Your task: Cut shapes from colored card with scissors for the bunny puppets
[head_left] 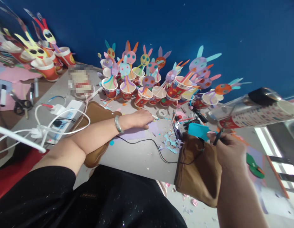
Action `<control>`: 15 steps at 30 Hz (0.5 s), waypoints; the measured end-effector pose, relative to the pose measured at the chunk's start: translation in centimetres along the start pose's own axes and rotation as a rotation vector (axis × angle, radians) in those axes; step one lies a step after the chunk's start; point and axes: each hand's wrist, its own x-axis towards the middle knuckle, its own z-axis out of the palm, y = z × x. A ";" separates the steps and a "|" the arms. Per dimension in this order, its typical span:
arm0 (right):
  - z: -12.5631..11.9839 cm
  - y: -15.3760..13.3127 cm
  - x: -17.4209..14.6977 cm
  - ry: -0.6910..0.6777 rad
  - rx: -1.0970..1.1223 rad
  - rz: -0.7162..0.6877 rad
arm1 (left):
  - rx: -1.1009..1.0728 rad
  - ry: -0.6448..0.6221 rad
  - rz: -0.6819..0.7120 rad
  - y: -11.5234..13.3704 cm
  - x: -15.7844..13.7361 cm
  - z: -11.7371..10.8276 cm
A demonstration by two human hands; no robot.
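My left hand [141,119] reaches across the table, palm down over a sheet of purple paper [131,134]. Its fingers look loosely extended, with a short white stick-like thing [155,117] at their tips. A greenish bangle [118,124] circles that wrist. On the right, my right hand [230,147] is closed around dark-handled scissors [218,136], partly hidden by the fingers. A piece of bright blue paper [198,131] sits against its thumb, above a brown pouch [200,171]. Blue paper scraps with cut-out holes [171,142] lie between my hands.
Red paper cups [143,97] with paper rabbit figures line the blue wall. A tilted clear bottle [239,107] and a stack of cups [261,115] stand at right. A power strip [67,122] with white cables, a brown cushion-like thing [96,114] and black scissors [22,106] are at left.
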 end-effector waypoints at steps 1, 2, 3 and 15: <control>-0.1 0.0 0.0 -0.004 0.013 -0.009 | 0.008 0.002 0.011 0.0 0.0 0.1; -0.3 0.0 0.0 0.006 0.024 -0.020 | 0.013 0.006 0.022 0.0 0.0 0.3; -0.6 0.1 0.2 0.026 0.032 -0.030 | 0.018 0.011 0.034 -0.1 0.1 0.4; -4.9 4.4 3.3 0.289 -0.254 0.048 | 0.051 0.017 0.021 0.4 0.8 1.3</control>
